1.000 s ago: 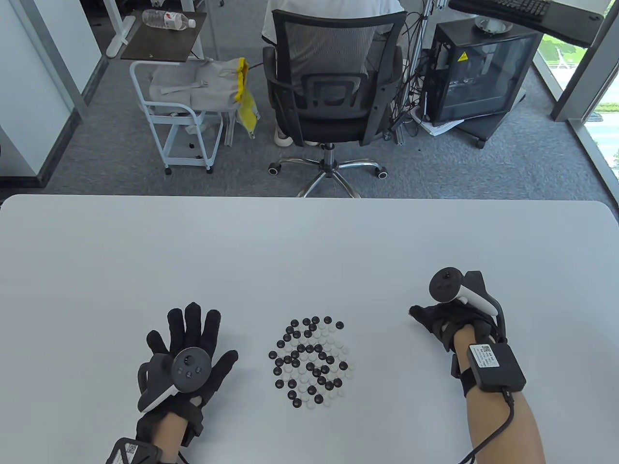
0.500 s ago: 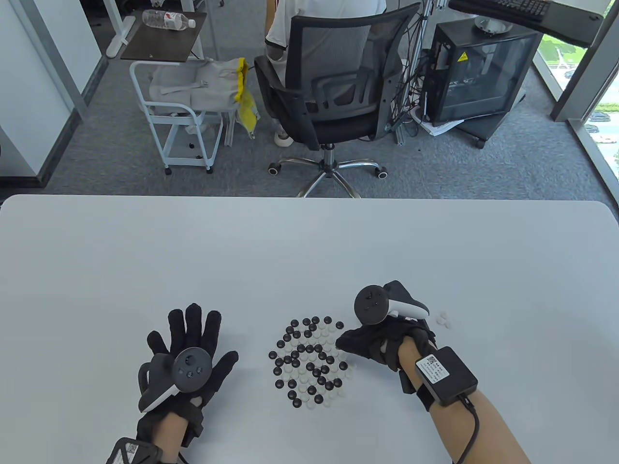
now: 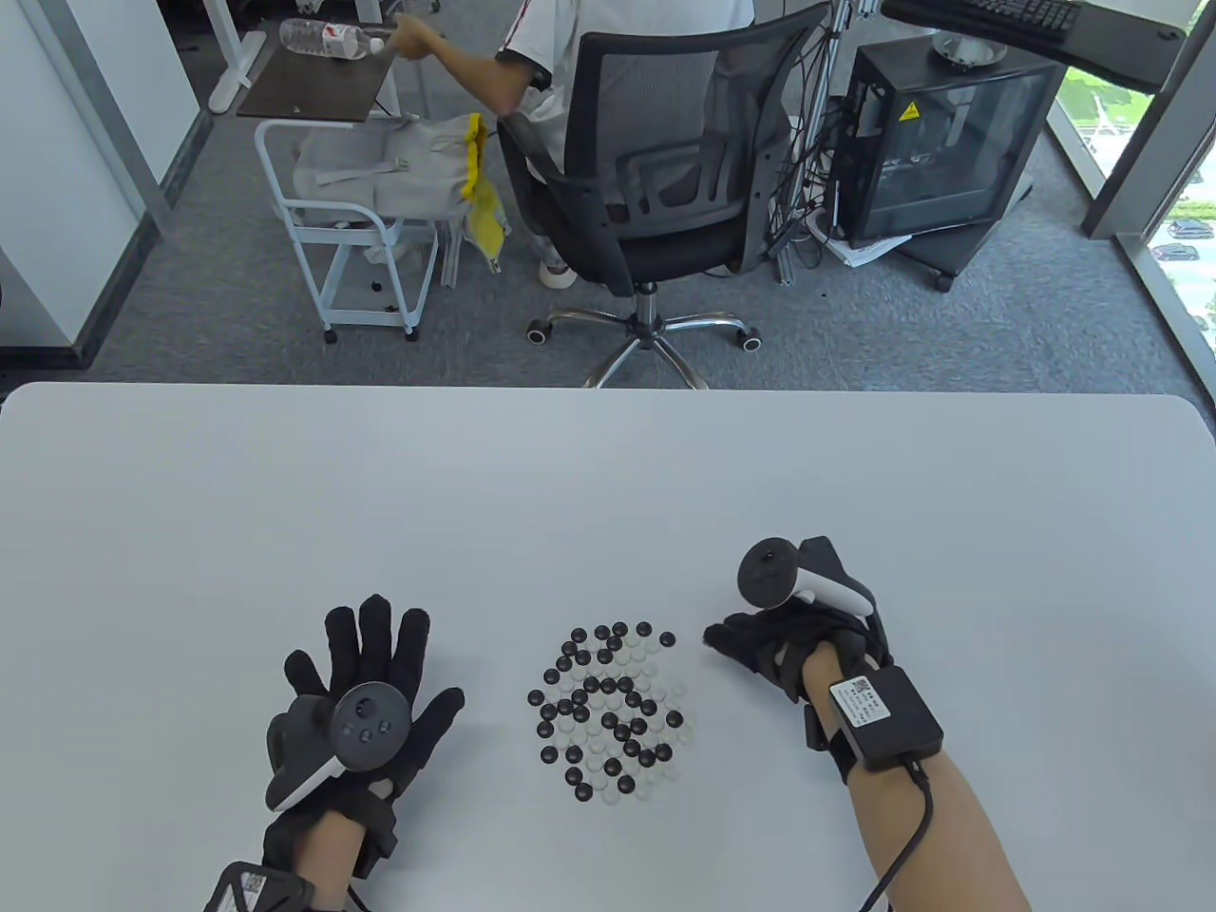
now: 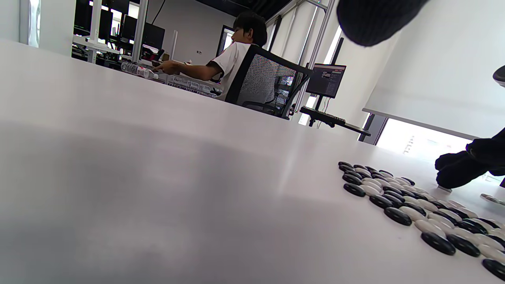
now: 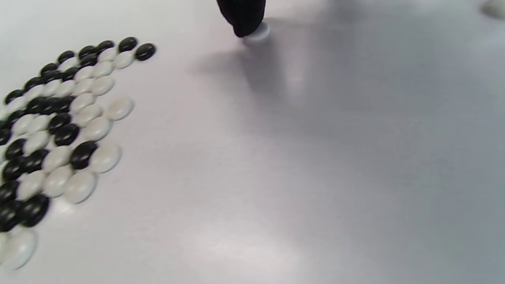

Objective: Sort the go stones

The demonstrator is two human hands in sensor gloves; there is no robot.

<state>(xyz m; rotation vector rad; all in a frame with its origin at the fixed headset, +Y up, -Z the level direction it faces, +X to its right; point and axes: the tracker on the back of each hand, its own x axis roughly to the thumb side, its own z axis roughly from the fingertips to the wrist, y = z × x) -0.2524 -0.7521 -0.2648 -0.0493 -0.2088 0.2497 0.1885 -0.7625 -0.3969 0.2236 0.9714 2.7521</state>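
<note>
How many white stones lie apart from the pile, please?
2. One stone sits under a right-hand fingertip, beside the pile; another stone at the right wrist view's top right corner. The right hand may hide more.

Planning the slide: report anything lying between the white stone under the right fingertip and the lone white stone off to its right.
Nothing visible. Bare table lies between the pressed white stone and the far white stone; the mixed cluster sits on the opposite side.

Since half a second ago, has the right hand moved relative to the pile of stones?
Yes. The right hand was touching the right edge of the pile of stones; now it sits further right, apart from it.
</note>
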